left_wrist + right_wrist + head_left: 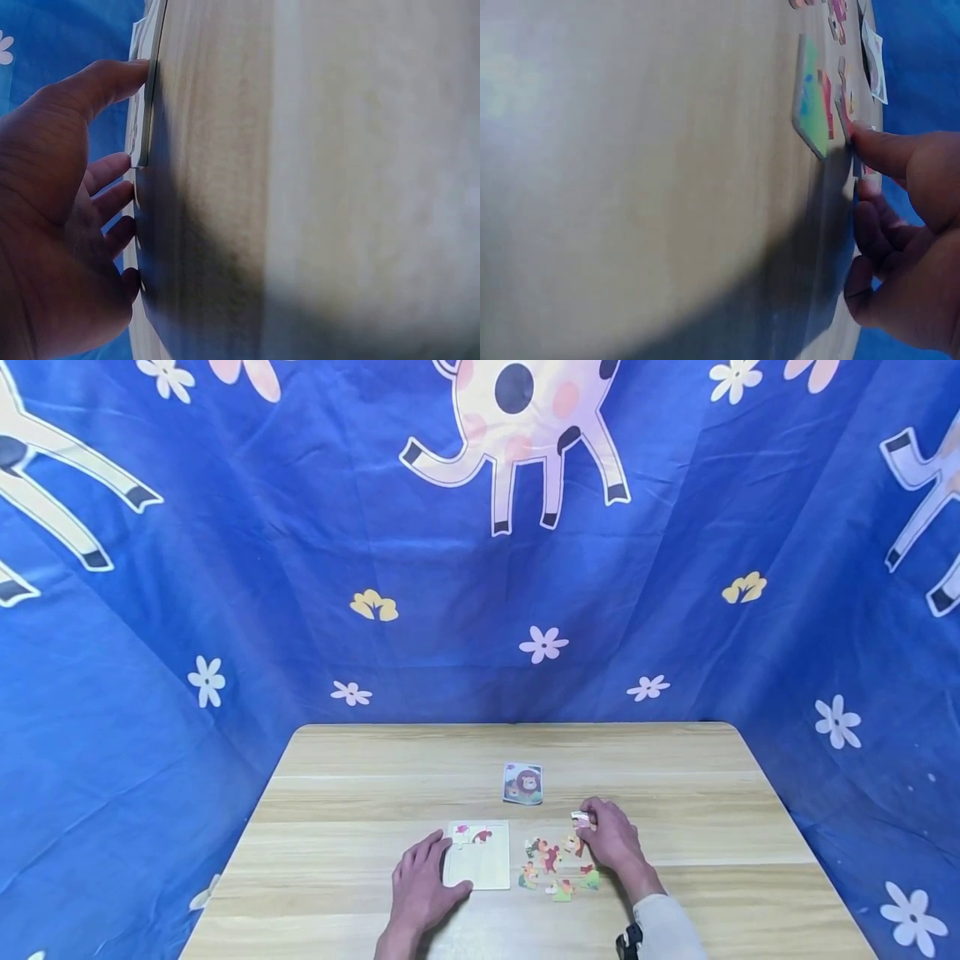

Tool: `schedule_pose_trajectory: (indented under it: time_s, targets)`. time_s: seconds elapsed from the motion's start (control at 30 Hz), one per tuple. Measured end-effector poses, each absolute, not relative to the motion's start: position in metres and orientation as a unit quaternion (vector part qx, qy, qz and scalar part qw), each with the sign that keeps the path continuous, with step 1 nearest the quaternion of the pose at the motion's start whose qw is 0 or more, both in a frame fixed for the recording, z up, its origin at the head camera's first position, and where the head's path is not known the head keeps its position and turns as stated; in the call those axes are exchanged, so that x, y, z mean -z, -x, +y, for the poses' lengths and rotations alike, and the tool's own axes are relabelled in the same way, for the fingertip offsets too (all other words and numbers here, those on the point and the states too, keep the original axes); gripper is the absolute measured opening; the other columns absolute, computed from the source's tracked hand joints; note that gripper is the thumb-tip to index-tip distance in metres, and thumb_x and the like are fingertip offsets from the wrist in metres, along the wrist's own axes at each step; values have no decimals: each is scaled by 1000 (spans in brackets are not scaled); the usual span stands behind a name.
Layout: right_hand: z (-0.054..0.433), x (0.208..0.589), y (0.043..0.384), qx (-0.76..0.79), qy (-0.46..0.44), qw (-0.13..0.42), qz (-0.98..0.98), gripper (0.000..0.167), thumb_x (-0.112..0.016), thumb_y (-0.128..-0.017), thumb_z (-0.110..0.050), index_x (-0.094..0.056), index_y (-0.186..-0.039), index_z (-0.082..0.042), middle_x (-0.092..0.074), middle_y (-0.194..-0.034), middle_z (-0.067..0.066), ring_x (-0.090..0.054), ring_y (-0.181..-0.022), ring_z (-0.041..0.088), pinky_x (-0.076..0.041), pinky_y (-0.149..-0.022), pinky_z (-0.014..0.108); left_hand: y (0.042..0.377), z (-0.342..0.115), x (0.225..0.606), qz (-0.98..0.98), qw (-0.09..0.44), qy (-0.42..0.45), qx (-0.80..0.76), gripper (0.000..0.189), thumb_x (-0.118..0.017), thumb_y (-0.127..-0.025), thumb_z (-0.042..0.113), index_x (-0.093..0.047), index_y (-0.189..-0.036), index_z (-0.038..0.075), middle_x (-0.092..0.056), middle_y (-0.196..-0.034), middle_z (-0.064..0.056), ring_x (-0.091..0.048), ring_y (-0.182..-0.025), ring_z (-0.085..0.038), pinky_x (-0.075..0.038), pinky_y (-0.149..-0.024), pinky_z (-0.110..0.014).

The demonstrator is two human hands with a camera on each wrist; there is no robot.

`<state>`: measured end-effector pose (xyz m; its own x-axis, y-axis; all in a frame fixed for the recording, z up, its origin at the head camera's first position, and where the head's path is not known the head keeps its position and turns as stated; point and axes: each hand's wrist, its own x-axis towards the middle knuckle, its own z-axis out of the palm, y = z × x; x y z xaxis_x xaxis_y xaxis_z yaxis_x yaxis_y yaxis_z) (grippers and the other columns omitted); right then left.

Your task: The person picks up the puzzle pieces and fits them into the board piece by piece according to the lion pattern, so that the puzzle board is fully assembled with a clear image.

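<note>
A square white puzzle board (480,870) lies on the table with two joined jigsaw pieces (471,836) along its top edge. My left hand (423,885) rests beside its left side, thumb touching the near edge and fingers loosely spread by the upper left corner. In the left wrist view, the thumb lies on the edge of the board (142,124). To the right, my right hand (613,837) pinches a white and pink puzzle piece (580,819) between thumb and forefinger. Its other fingers are curled in the right wrist view. Several loose puzzle pieces (551,858) lie between board and right hand.
Behind the board lies a small picture card (522,783) showing a lion. A green-edged piece (810,101) lies nearest the right wrist camera. The wooden table (360,793) meets a blue printed curtain (480,685) at its back and sides.
</note>
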<state>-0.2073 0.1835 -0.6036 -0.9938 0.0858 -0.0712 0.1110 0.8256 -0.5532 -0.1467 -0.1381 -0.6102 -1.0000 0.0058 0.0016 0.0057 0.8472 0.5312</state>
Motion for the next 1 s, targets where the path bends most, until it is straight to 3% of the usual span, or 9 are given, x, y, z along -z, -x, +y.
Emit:
schedule_pose_trajectory:
  time_s: [0.1,0.37,0.63,1.0]
  targets:
    - [185,606,205,293,-52,-3,955,35,-79,-78,-25,-65,-109,-23,-64,-86,-7,-61,-86,17,-47,-80,44,147,-138,610,961,0,-3,-278,78,-79,-66,47,-55,-132,13,-45,-148,-7,-39,-133,-36,-29,-109,-63]
    - [184,608,200,333,-63,-20,941,34,-75,-80,-14,-67,-113,-21,-67,-82,-12,-61,-76,11,-51,-68,34,147,-138,611,961,0,-4,-276,79,-79,-66,48,-55,-132,13,-44,-149,-6,-38,-133,-36,-29,-108,-64]
    - [182,610,197,364,-49,-51,929,34,-71,-78,-4,-68,-108,-19,-68,-79,-6,-60,-71,6,-51,-69,30,147,-138,612,959,1,-4,-283,79,-79,-66,47,-55,-132,12,-44,-149,-6,-38,-133,-36,-29,-109,-64]
    - [176,608,195,410,-65,-25,909,31,-67,-85,-10,-70,-112,-24,-64,-78,-7,-54,-68,7,-46,-64,25,147,-138,611,960,-3,-3,-279,79,-79,-65,47,-55,-132,13,-45,-148,-6,-39,-133,-35,-29,-109,-63]
